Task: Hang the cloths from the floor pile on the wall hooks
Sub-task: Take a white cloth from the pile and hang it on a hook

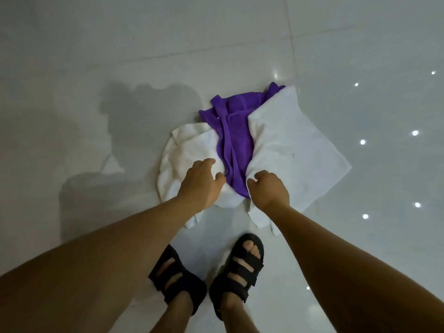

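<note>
Stood over the pile on the tiled floor [96, 56], black sandals [240, 267] just short of its near edge. Saw three cloths there: a purple cloth [235, 131] bunched in the middle, a left white cloth [189, 145] crumpled beside it, and a right white cloth [295, 145] lying flatter against the purple one's other side.

Held the left hand [201, 181] low over the left white cloth, fingers loosely curled, thumb near the purple edge, nothing plainly gripped. Held the right hand [269, 188] at the seam where the purple cloth met the right white cloth, fingers curled under and hidden by the back of the hand. Could not tell whether pinching fabric or only touching it.

Judged the task barely begun: all three visible cloths on the floor, none lifted, none hung. Saw no wall and no hooks in view, so could not say whether any other cloth hung there.

Left to do, by that reading: grip one cloth, most likely the purple one lying between both hands, raise it clear of the white ones, carry it to a hook, then go back for the rest.
</note>
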`<state>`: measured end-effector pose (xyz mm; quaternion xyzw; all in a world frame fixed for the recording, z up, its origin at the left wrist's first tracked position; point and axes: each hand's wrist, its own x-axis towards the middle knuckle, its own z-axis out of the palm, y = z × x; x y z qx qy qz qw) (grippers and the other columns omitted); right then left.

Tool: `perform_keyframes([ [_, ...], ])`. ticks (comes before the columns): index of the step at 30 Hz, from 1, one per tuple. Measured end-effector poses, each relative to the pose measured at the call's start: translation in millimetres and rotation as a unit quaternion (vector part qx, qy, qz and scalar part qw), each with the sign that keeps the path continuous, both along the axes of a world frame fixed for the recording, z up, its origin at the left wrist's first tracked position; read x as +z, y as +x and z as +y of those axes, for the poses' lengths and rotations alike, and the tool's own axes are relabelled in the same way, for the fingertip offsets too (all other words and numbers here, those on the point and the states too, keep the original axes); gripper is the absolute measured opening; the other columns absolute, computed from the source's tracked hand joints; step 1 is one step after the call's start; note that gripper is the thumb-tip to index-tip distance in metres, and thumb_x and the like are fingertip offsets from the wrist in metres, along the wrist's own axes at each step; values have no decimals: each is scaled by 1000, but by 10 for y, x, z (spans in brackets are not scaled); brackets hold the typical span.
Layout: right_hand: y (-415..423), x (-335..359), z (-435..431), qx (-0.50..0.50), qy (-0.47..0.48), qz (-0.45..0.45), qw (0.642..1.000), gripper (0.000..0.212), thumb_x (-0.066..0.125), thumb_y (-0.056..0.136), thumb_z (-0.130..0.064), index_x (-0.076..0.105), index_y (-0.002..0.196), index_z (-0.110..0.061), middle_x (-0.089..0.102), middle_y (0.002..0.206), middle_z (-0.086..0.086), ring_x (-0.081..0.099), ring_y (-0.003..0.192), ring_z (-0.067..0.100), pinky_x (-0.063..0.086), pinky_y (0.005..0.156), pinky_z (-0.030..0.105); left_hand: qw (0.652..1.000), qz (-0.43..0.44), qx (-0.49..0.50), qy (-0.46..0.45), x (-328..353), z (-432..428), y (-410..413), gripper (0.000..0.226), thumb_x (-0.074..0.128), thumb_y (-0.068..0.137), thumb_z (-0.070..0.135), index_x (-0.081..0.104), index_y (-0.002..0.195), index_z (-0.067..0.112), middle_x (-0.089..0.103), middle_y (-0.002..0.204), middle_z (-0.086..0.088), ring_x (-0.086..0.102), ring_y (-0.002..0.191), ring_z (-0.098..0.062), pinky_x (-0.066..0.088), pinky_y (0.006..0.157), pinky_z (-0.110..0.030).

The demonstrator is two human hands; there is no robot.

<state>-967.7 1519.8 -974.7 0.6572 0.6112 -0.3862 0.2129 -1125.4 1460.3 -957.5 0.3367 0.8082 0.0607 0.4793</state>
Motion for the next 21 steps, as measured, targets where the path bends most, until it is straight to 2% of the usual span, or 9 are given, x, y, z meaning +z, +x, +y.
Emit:
perform_keyframes([
  [5,-103,-659,-31,-50,22,-49,997,48,41,96,-48,58,116,-9,63,117,11,59,108,32,46,90,39,998,10,11,54,-419,-80,-5,43,49,95,30,47,136,16,49,135,-6,51,117,-23,41,91,-29],
  [8,-125,-738,24,-67,46,-43,996,31,43,96,-31,58,110,-8,62,113,13,59,104,34,46,86,39,998,2,19,53,-460,-160,-35,42,49,94,29,48,134,16,49,134,-5,52,117,-23,45,96,-37],
  [10,-131,-608,49,-91,85,6,992,18,45,92,-23,55,91,-8,61,99,14,58,92,35,46,77,40,999,1,23,49,-373,-205,-49,41,49,94,29,49,133,17,50,133,-4,52,116,-23,46,96,-39],
  [12,-123,-321,57,-132,132,76,979,21,49,87,-22,41,70,-12,52,79,10,50,74,31,39,66,37,998,0,28,49,-180,-198,-74,40,50,94,29,49,133,18,50,132,-3,53,115,-21,45,94,-36],
  [15,-97,329,171,-236,170,162,943,26,46,89,-19,32,68,-16,38,65,1,36,60,19,35,64,37,998,-2,46,50,324,-55,-176,39,52,93,29,50,131,19,52,130,-2,54,110,-21,44,91,-34],
  [17,-109,837,365,-327,179,196,907,16,41,94,-19,42,79,-12,42,70,-1,41,65,15,42,69,37,997,-1,48,62,763,107,-285,39,54,92,28,51,129,19,54,127,-3,56,107,-21,43,89,-31],
  [19,-166,1415,571,-424,164,241,857,15,39,98,-21,48,98,-10,48,81,-3,50,76,13,48,71,23,996,-11,36,82,1286,277,-382,42,59,90,27,50,130,18,55,126,-3,56,104,-19,40,87,-26],
  [20,-208,1706,659,-430,157,254,852,13,38,99,-22,47,101,-12,49,84,-4,52,80,12,47,69,20,995,-23,20,91,1562,362,-423,46,62,88,26,49,131,18,55,126,-3,55,105,-19,40,87,-26],
  [21,-265,2014,721,-401,152,258,866,12,39,98,-22,48,99,-15,50,85,-4,52,81,13,45,69,22,994,-39,-4,99,1848,435,-457,52,66,86,25,47,133,17,54,128,-4,54,108,-20,41,91,-28],
])
